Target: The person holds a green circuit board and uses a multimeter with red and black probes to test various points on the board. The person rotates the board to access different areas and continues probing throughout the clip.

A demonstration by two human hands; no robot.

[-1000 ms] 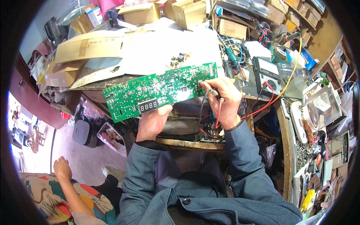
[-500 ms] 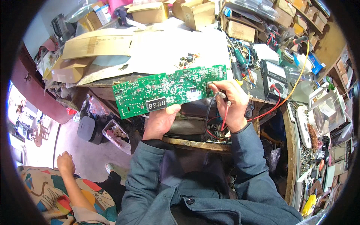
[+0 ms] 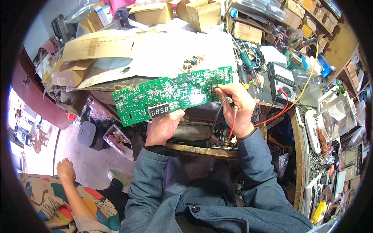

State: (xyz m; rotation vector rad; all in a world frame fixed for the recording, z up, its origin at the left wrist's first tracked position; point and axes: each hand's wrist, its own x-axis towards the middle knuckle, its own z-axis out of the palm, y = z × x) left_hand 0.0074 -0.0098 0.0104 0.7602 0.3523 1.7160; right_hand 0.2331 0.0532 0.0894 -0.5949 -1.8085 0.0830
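Note:
A long green circuit board (image 3: 140, 95) with a black digit display (image 3: 159, 110) is held up before me, tilted. My left hand (image 3: 165, 126) grips its lower edge, the thumb lying over the front beside the display. Pinched in my right hand (image 3: 239, 106) are two multimeter probes (image 3: 235, 110), one with a red lead and one with a black lead. Their tips reach the board's right part, though my fingers hide the exact contact. The leads run to an analog multimeter (image 3: 283, 80) on the bench at the right.
Small loose parts (image 3: 193, 62) lie on the white bench sheet (image 3: 167, 50) behind the board. Screwdrivers (image 3: 243, 75) sit beside the multimeter. Flattened cardboard (image 3: 97, 46) covers the bench's left. Another person's hand (image 3: 66, 170) is at lower left, near a bin (image 3: 90, 134) on the floor.
The board and both my hands have shifted slightly left in view, along with most of the scene. My grip on the board and the probes looks unchanged.

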